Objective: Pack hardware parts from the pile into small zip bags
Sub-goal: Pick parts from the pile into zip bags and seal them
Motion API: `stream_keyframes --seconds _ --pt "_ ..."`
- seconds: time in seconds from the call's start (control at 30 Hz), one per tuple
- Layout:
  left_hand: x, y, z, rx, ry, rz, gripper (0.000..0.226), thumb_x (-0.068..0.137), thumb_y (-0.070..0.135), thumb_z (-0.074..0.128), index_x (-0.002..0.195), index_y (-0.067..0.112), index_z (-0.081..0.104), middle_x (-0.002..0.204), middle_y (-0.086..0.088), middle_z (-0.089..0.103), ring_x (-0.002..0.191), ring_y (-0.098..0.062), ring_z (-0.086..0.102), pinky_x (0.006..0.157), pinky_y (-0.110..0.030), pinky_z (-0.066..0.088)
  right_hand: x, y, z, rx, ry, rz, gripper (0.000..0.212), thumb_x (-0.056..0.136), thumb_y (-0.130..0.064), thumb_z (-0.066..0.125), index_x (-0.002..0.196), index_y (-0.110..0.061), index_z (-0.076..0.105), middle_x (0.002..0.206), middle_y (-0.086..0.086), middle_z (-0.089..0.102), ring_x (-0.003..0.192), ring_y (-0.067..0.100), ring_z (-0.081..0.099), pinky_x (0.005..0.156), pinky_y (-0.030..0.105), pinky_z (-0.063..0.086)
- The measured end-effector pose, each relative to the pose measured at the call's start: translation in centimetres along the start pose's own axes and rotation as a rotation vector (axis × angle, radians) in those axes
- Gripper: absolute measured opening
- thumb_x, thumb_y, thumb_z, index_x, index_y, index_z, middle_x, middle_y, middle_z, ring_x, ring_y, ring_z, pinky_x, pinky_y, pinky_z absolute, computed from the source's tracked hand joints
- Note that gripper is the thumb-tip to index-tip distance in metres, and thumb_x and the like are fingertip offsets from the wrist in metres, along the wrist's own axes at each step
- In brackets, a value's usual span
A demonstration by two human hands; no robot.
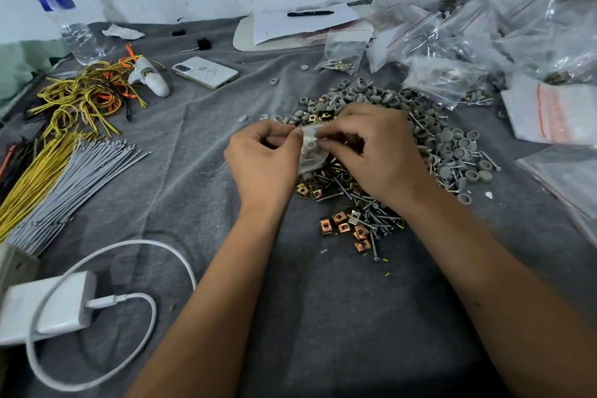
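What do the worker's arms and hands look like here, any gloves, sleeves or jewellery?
Both hands, the left hand and the right hand, are bare: no gloves, rings or watch show. Both forearms are uncovered as far as the picture's lower edge, so no sleeve is in view.

**Both hands pinching at centre frame**

Two bare forearms reach up from the bottom edge and converge toward the middle, the wrists roughly level with each other. The left hand [263,157] is turned palm-inward, back of the hand to the camera, fingers curled and thumb meeting the fingertips in a pinch at its right side. The right hand [371,152] sits just beside it, knuckles raised, wrist bent slightly, fingers curled downward and its thumb and forefinger pinching at its left side. The two pinches nearly touch each other between the hands.
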State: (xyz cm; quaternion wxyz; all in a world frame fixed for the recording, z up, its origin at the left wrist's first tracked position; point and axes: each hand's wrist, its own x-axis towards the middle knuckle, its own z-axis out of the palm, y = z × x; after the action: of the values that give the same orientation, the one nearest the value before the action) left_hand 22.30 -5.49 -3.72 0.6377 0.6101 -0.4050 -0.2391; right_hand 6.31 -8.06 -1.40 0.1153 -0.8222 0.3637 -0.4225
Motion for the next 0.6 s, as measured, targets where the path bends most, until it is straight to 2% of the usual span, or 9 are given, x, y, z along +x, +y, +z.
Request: stream_keyframes --seconds 0.07,0.13,0.2,0.3,0.4,0.5,0.53,0.6 --pt "0.2 -0.1 -0.2 0.027 0.042 0.013 0.003 0.079 0.023 0.078 0.077 0.021 0.079 0.067 0.001 0.072 0.063 -0.015 0.068 0.063 -0.036 0.056 0.2 0.2 -0.5 0.031 0.052 0.012 0.013 0.085 -0.017 0.082 0.096 -0.011 0.078 0.091 -0.003 0.072 0.081 0.005 0.063 0.078 0.012 0.048" --pt "0.3 0.0 -0.2 0.039 0.068 0.020 0.004 0.081 0.020 0.078 0.077 0.021 0.078 0.065 0.003 0.071 0.060 -0.008 0.064 0.062 -0.030 0.051 0.2 0.4 -1.2 0.044 -0.018 -0.003 0.013 0.086 -0.027 0.082 0.090 -0.015 0.077 0.087 -0.007 0.070 0.081 0.007 0.063 0.079 0.023 0.051" --pt "0.2 0.0 -0.2 0.044 0.077 0.020 0.008 0.083 0.016 0.078 0.077 0.021 0.078 0.066 0.004 0.071 0.061 -0.007 0.063 0.062 -0.028 0.051 0.2 0.8 -1.8 -0.018 -0.261 -0.012 0.023 0.082 -0.048 0.078 0.085 -0.025 0.078 0.085 -0.010 0.067 0.085 0.010 0.056 0.080 0.036 0.048" --pt "0.2 0.1 -0.2 0.070 0.085 0.040 0.014 0.084 0.014 0.079 0.075 0.024 0.076 0.064 0.006 0.069 0.059 -0.004 0.061 0.059 -0.024 0.049 0.1 0.9 -1.7 -0.125 -0.599 0.014 0.033 0.070 -0.067 0.076 0.085 -0.037 0.076 0.090 -0.013 0.055 0.094 0.012 0.044 0.083 0.037 0.041" --pt "0.3 0.0 -0.2 0.067 0.080 0.050 0.012 0.084 0.015 0.079 0.075 0.024 0.076 0.062 0.008 0.068 0.058 -0.002 0.060 0.058 -0.023 0.048 0.2 0.9 -1.4 -0.210 -0.687 -0.001 0.025 0.076 -0.061 0.079 0.087 -0.040 0.074 0.093 -0.017 0.047 0.100 0.010 0.038 0.093 0.038 0.033" --pt "0.1 0.0 -0.1 0.051 0.058 0.040 0.007 0.081 0.018 0.078 0.076 0.022 0.077 0.059 0.011 0.064 0.056 -0.003 0.058 0.059 -0.026 0.047 0.2 0.8 -1.5 -0.245 -0.728 0.018 0.015 0.085 -0.050 0.076 0.085 -0.035 0.072 0.095 -0.015 0.049 0.103 0.011 0.037 0.101 0.044 0.031" --pt "0.0 0.0 -0.1 0.045 0.049 0.035 0.005 0.081 0.018 0.077 0.077 0.021 0.077 0.058 0.012 0.063 0.056 -0.003 0.058 0.059 -0.027 0.047 0.2 0.6 -1.6 -0.180 -0.705 0.022 0.013 0.087 -0.045 0.076 0.085 -0.033 0.071 0.096 -0.013 0.052 0.104 0.012 0.040 0.102 0.044 0.033" --pt "0.0 -0.1 -0.1 0.057 0.028 0.033 0.005 0.080 0.017 0.076 0.077 0.020 0.077 0.058 0.010 0.064 0.057 -0.007 0.059 0.059 -0.029 0.049 0.2 0.2 -2.1 0.110 -0.557 0.045 0.008 0.091 -0.032 0.075 0.089 -0.025 0.070 0.095 -0.010 0.062 0.101 0.012 0.054 0.097 0.035 0.043"
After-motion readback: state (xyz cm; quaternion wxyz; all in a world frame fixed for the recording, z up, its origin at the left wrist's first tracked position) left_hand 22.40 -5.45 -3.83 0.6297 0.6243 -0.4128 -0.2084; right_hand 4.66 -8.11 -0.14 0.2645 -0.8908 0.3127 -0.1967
